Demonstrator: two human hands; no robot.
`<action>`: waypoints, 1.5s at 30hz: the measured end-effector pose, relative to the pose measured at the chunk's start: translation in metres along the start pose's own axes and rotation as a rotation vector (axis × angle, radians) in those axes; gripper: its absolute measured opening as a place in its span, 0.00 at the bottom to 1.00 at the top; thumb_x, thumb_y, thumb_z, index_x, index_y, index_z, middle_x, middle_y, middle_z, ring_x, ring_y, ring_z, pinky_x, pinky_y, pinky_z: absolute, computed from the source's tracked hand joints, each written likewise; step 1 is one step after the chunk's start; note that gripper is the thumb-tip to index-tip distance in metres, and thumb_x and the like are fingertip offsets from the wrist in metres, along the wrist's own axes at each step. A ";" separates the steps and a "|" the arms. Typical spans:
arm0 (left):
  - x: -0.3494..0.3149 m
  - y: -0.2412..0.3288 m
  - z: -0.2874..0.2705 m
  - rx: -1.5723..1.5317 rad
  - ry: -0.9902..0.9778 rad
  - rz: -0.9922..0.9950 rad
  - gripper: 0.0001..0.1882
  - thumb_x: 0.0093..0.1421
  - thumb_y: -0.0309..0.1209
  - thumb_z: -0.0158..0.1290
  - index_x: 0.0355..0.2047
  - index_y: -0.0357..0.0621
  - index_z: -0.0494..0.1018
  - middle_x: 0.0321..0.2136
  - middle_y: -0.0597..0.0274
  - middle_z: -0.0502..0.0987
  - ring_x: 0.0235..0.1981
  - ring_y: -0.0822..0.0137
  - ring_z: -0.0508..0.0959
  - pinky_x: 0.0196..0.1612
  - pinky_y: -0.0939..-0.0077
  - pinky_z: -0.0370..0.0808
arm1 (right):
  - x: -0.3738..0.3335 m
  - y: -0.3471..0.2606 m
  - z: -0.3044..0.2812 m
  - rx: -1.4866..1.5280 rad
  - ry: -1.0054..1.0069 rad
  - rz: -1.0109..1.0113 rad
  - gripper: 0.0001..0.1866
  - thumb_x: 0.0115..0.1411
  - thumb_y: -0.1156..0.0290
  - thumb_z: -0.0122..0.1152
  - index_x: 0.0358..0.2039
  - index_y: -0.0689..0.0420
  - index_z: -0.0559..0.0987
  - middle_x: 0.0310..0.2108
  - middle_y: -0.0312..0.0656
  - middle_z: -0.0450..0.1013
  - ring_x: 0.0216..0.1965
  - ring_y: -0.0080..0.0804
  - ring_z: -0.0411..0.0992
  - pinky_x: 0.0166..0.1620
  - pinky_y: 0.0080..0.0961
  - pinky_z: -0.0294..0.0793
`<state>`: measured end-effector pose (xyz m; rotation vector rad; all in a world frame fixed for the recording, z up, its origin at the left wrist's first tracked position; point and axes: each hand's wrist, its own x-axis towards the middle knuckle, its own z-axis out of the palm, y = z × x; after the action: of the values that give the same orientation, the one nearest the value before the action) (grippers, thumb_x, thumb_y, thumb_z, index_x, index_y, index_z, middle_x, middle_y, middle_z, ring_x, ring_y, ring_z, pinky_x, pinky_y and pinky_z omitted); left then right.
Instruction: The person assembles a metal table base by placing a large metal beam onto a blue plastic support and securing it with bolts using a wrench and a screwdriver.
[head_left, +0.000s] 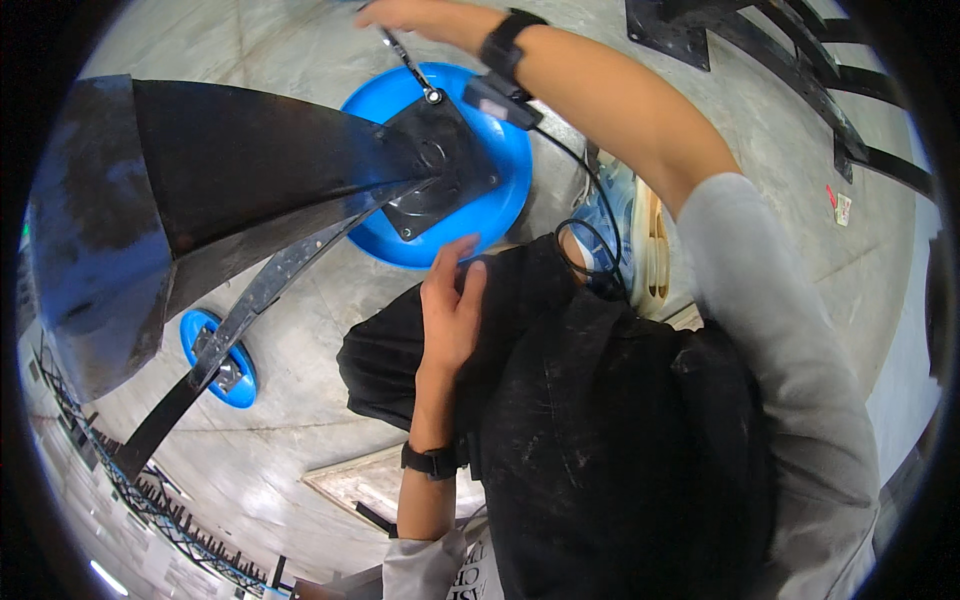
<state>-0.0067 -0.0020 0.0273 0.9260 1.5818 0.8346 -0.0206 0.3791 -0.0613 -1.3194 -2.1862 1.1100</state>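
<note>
A black metal leg (270,150) ends in a square base plate (455,150) with bolts at its corners. The plate lies on a round blue disc (515,190). At the top of the view, my right hand (405,14) is closed on the upper end of a shiny wrench (408,62); the fingers show only in part. The wrench's lower end sits on the plate's far corner bolt (433,96). By the disc's near rim, my left hand (452,300) holds nothing, its fingers extended and slightly apart, above my black-clad knee.
A second, smaller-looking blue disc (248,385) stands at the left under a thin black strut (270,285). Black metal framework (790,60) rises at the far right. A cable (590,170) hangs from my right wrist device to my shoe. A pale board (375,480) lies near my left forearm.
</note>
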 end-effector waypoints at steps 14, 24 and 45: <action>-0.004 -0.005 0.005 0.090 -0.019 0.116 0.13 0.58 0.25 0.47 0.44 0.34 0.69 0.39 0.48 0.75 0.42 0.57 0.75 0.46 0.71 0.69 | -0.062 -0.075 0.058 0.140 -0.877 -0.365 0.21 0.50 0.51 0.61 0.35 0.56 0.81 0.33 0.43 0.77 0.31 0.33 0.73 0.36 0.31 0.71; -0.001 -0.021 0.009 0.057 -0.019 0.107 0.13 0.58 0.26 0.48 0.44 0.34 0.69 0.38 0.49 0.75 0.42 0.58 0.76 0.46 0.71 0.69 | -0.108 -0.033 -0.093 0.705 -0.163 -0.241 0.13 0.59 0.62 0.55 0.28 0.60 0.77 0.25 0.38 0.75 0.26 0.24 0.73 0.29 0.21 0.74; 0.042 0.011 0.036 -0.769 -0.003 0.061 0.14 0.62 0.24 0.45 0.48 0.34 0.66 0.41 0.55 0.74 0.42 0.65 0.75 0.42 0.75 0.73 | -0.280 -0.001 -0.115 1.166 0.007 0.284 0.12 0.64 0.64 0.48 0.34 0.62 0.71 0.35 0.50 0.74 0.41 0.42 0.75 0.41 0.28 0.77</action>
<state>0.0248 0.0425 0.0116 0.4122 1.0793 1.3478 0.1926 0.1887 0.0375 -1.0135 -0.9304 1.9919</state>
